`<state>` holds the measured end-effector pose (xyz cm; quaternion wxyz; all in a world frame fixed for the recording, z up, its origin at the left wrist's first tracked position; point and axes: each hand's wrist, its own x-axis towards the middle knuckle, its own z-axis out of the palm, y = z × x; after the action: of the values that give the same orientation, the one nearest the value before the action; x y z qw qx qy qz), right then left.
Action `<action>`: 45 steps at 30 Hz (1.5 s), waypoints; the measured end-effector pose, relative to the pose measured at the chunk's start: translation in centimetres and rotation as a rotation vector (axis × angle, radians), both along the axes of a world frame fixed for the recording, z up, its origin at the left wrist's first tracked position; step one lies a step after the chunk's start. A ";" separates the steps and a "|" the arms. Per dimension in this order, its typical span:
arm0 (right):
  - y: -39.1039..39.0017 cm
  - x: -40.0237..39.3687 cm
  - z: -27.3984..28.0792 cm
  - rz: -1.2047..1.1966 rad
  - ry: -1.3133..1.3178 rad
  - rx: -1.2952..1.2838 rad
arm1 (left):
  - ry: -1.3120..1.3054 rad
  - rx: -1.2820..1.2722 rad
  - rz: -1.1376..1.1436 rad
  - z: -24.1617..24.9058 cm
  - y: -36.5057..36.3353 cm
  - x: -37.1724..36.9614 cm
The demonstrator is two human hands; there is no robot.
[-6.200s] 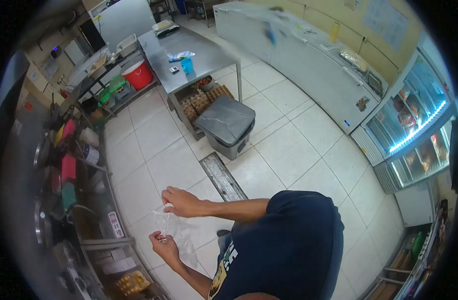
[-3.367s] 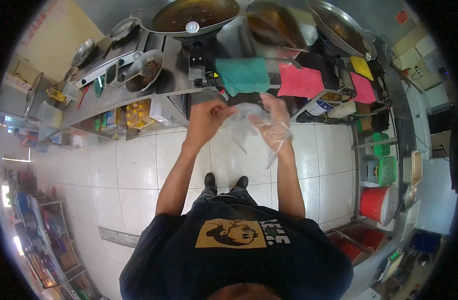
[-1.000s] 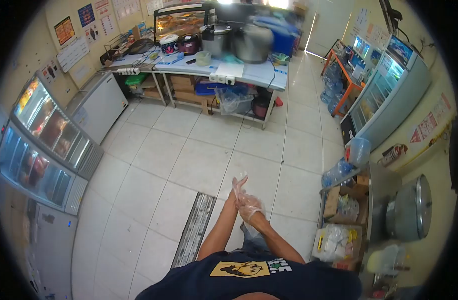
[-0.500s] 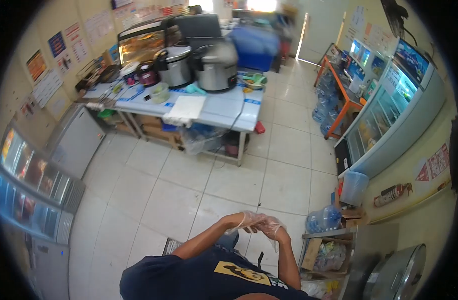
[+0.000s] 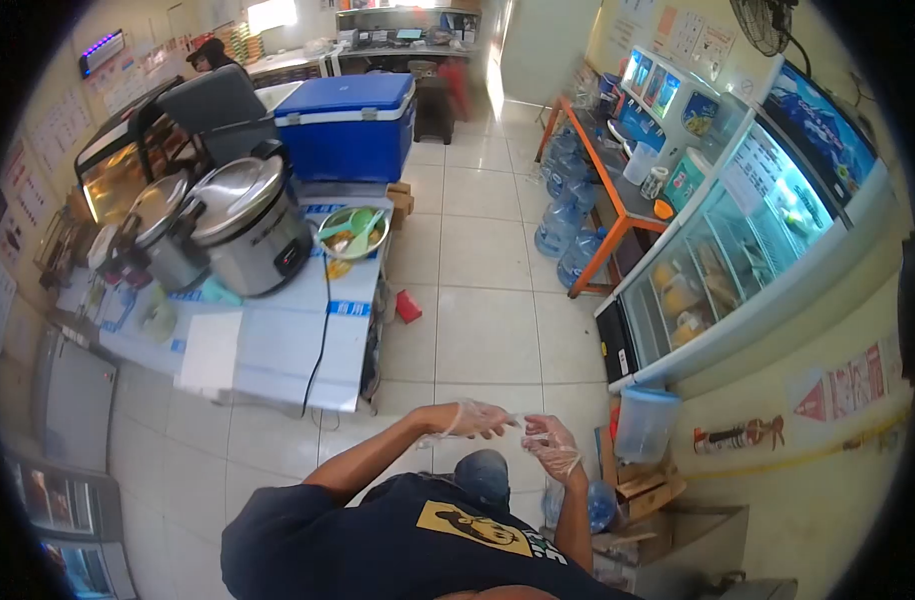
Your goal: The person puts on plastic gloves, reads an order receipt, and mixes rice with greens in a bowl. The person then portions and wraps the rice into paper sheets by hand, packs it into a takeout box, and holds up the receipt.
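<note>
My left hand (image 5: pixel 478 419), in a thin clear plastic glove, reaches in front of my chest with its fingers stretched toward the right. Opposite it is my right hand (image 5: pixel 551 449), gloved in the same loose film, with its fingers bent. A wisp of clear glove film spans the small gap between the hands, and the right fingertips appear to pinch it. Neither hand touches a table or container. Below them my knee (image 5: pixel 483 476) shows above the tiled floor.
On the left, a steel table (image 5: pixel 278 360) carries large cookers (image 5: pixel 253 225), a bowl with green utensils (image 5: pixel 355 236) and a blue cooler box (image 5: pixel 348 125). Right are water bottles (image 5: pixel 558 225), an orange-framed table (image 5: pixel 618 200) and a glass-door fridge (image 5: pixel 718 260). Another person (image 5: pixel 213 55) is at the back.
My view has moved forward and turned, bringing the table's end and cooler box closer on the left. My hands, overlapping before, have drawn slightly apart with glove film between them.
</note>
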<state>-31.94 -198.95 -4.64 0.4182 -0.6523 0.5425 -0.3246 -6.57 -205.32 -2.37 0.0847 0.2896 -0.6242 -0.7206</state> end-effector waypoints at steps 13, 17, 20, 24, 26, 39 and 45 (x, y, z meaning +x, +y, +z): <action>-53.2 -6.8 -2.1 0.116 0.397 -0.301 | 0.105 0.062 0.192 -1.2 -45.4 -6.6; -70.2 -5.4 -2.3 0.150 0.220 -0.492 | 0.162 -0.177 0.305 -0.6 -56.0 -4.2; -86.7 -3.0 -3.6 0.007 0.170 -0.386 | 0.201 -0.311 0.397 3.7 -67.8 0.4; -101.7 1.6 -3.6 0.010 -0.376 -0.069 | 0.149 -0.368 0.680 4.7 -82.8 1.2; -106.5 6.8 2.3 0.028 -0.895 0.412 | 0.039 -0.415 0.890 1.8 -91.9 1.0; -152.5 17.2 -9.6 0.385 -0.786 0.532 | -0.430 -0.477 1.115 6.9 -132.5 14.7; -166.5 37.1 -7.5 0.644 -0.628 0.887 | -0.761 -1.074 1.276 0.7 -145.1 20.1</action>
<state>5.16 -365.40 -12.11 0.8649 -0.4211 0.2532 -0.1025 13.52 -350.43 -1.71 0.3788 0.7189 -0.5828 -0.0060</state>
